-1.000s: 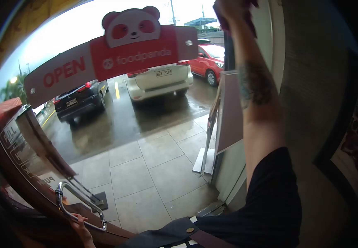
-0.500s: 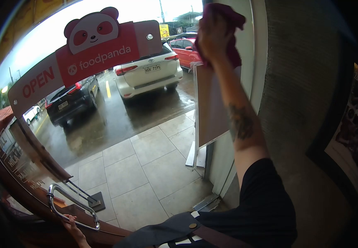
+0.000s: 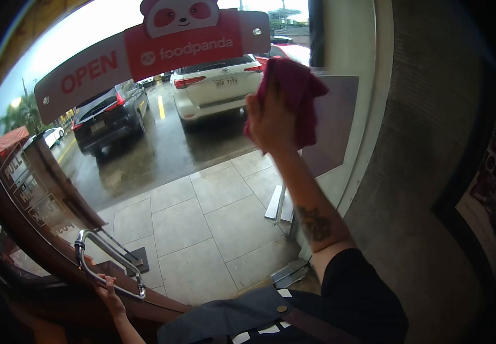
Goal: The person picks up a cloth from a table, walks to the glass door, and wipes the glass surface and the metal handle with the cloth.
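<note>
My right hand point(image 3: 273, 121) is closed on a magenta cloth point(image 3: 303, 96) and holds it up at the door's glass, right of the sticker sign. The cloth is bunched, with its folds sticking out past my fingers. At lower left, my left hand point(image 3: 110, 293) has its fingers wrapped around the metal door handle point(image 3: 114, 251), a looped tube fixed to the brown door frame point(image 3: 159, 301). Across the upper glass runs a pink and white foodpanda sign point(image 3: 185, 54) reading OPEN.
Through the glass, a white SUV point(image 3: 216, 86) and a dark car point(image 3: 107, 117) stand on wet pavement beyond the tiled floor point(image 3: 185, 229). A grey wall point(image 3: 408, 189) with a framed picture point(image 3: 483, 189) rises at right. A black stand base point(image 3: 138, 259) lies outside by the handle.
My right hand has brought the cloth down from the upper glass to a lower spot. The view has shifted, so the sign sits higher and further right. My left hand stays at the handle.
</note>
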A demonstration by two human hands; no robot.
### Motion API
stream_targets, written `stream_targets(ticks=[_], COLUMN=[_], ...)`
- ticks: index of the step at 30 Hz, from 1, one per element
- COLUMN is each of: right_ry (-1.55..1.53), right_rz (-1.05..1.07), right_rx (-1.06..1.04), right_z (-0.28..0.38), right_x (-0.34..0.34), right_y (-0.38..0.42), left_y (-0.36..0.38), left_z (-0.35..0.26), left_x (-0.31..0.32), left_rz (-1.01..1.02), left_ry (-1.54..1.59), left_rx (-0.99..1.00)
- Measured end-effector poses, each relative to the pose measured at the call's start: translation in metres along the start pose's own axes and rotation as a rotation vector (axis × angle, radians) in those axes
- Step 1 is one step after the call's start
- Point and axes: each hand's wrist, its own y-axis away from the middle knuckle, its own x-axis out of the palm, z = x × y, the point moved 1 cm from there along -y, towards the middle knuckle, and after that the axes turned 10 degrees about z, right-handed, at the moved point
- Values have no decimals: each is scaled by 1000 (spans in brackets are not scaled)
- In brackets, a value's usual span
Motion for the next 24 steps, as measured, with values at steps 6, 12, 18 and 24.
stream_targets(ticks=[6,12,18,24], right_ry=[-98,325,520,-122], right_rz=[255,-49,-337,-20], right_rx=[-578,-208,184,-617], right_z=[201,78,64,365], right_x=[112,81,54,192], right_y=[76,22,3,89], left_y=[0,1,-1,-5], left_z=[-9,-20,-26,-25], left_x=[-2,-5,-7,-22], left_rz=[85,187,236,329], left_ry=[0,64,33,-48], left_rx=[-17,-26,-36,-21])
